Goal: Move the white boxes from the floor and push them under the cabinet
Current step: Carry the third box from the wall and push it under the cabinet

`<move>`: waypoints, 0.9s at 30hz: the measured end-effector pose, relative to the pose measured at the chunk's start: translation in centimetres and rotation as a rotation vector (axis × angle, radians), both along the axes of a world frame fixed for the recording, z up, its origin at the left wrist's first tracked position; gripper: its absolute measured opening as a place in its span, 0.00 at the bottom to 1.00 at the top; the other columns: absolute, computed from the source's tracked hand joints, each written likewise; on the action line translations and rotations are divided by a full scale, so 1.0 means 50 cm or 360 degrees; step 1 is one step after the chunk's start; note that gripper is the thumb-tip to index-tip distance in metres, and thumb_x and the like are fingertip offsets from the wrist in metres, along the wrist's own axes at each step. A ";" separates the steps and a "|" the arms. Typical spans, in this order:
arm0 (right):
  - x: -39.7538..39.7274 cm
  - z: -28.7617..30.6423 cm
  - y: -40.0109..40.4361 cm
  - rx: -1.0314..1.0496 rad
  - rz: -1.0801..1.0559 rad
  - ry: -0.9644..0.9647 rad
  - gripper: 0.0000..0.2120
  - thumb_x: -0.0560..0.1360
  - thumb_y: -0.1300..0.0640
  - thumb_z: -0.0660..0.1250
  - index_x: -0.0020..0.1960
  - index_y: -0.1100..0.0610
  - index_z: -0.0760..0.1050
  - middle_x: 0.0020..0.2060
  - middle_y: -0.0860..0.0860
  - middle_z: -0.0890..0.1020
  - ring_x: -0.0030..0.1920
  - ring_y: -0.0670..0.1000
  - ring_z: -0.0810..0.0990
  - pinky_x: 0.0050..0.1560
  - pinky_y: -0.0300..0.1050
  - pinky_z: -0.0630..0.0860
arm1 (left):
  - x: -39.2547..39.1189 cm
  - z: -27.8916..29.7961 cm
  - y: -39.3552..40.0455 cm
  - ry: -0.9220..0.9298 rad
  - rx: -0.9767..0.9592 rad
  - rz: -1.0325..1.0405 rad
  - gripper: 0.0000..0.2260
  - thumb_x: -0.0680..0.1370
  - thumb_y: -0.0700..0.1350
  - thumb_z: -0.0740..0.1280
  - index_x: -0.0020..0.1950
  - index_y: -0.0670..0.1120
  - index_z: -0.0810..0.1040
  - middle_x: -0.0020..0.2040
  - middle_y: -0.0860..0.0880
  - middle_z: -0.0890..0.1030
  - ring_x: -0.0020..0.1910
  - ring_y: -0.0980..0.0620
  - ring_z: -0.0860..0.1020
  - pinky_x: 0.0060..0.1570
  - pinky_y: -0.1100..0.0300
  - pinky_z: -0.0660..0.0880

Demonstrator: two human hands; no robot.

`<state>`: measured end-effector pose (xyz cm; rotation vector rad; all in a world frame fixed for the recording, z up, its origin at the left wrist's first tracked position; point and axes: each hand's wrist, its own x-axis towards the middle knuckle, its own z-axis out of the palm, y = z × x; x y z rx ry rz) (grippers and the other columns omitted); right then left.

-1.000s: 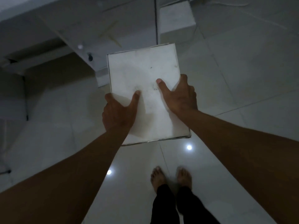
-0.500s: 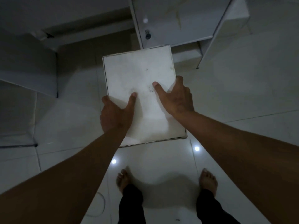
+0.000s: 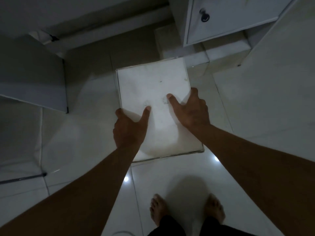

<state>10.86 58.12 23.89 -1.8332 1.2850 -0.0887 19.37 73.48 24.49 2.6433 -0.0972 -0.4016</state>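
I hold a large flat white box (image 3: 153, 82) in front of me above the tiled floor, its top face toward the camera. My left hand (image 3: 129, 128) grips its left edge with the thumb on top. My right hand (image 3: 190, 109) grips its right edge, thumb also on the lid. The white cabinet (image 3: 238, 16) with a dark round knob (image 3: 204, 16) stands at the upper right, just beyond the box's far edge. Another white box (image 3: 226, 50) lies under the cabinet's bottom edge, and a further white box (image 3: 164, 43) sits left of it.
A grey panel (image 3: 34, 79) stands on the left, with a wall base behind it. A thin dark cable (image 3: 22, 178) lies on the floor at the left. My bare feet (image 3: 187, 212) are on the glossy white tiles (image 3: 264, 108) below the box.
The view has come closer to the cabinet, which now sits at the upper right. The box, still in both hands, has dropped lower toward the floor. My feet stand apart.
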 end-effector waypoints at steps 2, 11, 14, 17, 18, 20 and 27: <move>0.026 -0.053 0.003 -0.0025 0.0021 0.0006 0.39 0.69 0.28 0.64 0.69 0.52 0.62 0.60 0.59 0.76 0.59 0.62 0.75 0.55 0.51 0.71 | 0.022 -0.055 0.005 -0.0007 0.0003 0.0030 0.42 0.66 0.77 0.61 0.65 0.45 0.63 0.57 0.40 0.78 0.55 0.36 0.77 0.54 0.47 0.75; 0.110 -0.314 -0.027 -0.0161 0.0141 -0.0029 0.39 0.70 0.28 0.63 0.69 0.54 0.63 0.60 0.60 0.76 0.59 0.63 0.75 0.56 0.52 0.71 | 0.094 -0.329 -0.017 -0.0031 -0.0134 0.0133 0.43 0.65 0.77 0.62 0.65 0.45 0.64 0.58 0.41 0.78 0.56 0.37 0.77 0.53 0.48 0.73; 0.127 -0.376 -0.034 -0.0186 0.0153 -0.0060 0.39 0.70 0.29 0.63 0.69 0.54 0.63 0.60 0.60 0.75 0.59 0.63 0.75 0.56 0.51 0.71 | 0.114 -0.392 -0.023 -0.0055 -0.0134 0.0129 0.44 0.65 0.77 0.61 0.67 0.45 0.63 0.60 0.40 0.77 0.59 0.37 0.76 0.56 0.47 0.73; 0.143 -0.415 -0.030 -0.0210 0.0187 -0.0088 0.38 0.71 0.30 0.63 0.70 0.55 0.62 0.61 0.60 0.75 0.59 0.63 0.75 0.56 0.51 0.71 | 0.122 -0.436 -0.020 -0.0096 -0.0164 0.0145 0.45 0.65 0.77 0.61 0.67 0.44 0.63 0.61 0.39 0.77 0.59 0.36 0.76 0.57 0.47 0.73; 0.146 -0.429 -0.029 -0.0209 0.0191 -0.0080 0.38 0.71 0.30 0.63 0.70 0.54 0.62 0.61 0.60 0.75 0.59 0.63 0.75 0.57 0.52 0.71 | 0.123 -0.449 -0.018 -0.0092 -0.0146 0.0154 0.45 0.65 0.77 0.61 0.67 0.44 0.63 0.61 0.39 0.77 0.59 0.36 0.76 0.56 0.47 0.73; 0.148 -0.449 -0.028 -0.0241 0.0207 -0.0074 0.38 0.71 0.30 0.63 0.70 0.54 0.62 0.61 0.60 0.76 0.59 0.63 0.75 0.57 0.52 0.71 | 0.121 -0.465 -0.015 -0.0091 -0.0127 0.0165 0.45 0.65 0.77 0.61 0.67 0.44 0.63 0.60 0.40 0.77 0.59 0.36 0.76 0.56 0.48 0.73; 0.152 -0.490 -0.032 -0.0306 0.0221 -0.0113 0.36 0.72 0.33 0.65 0.69 0.54 0.62 0.60 0.59 0.77 0.58 0.62 0.76 0.54 0.49 0.71 | 0.139 -0.492 -0.028 -0.0087 -0.0076 0.0107 0.44 0.65 0.76 0.62 0.68 0.45 0.63 0.61 0.43 0.77 0.57 0.39 0.77 0.53 0.50 0.72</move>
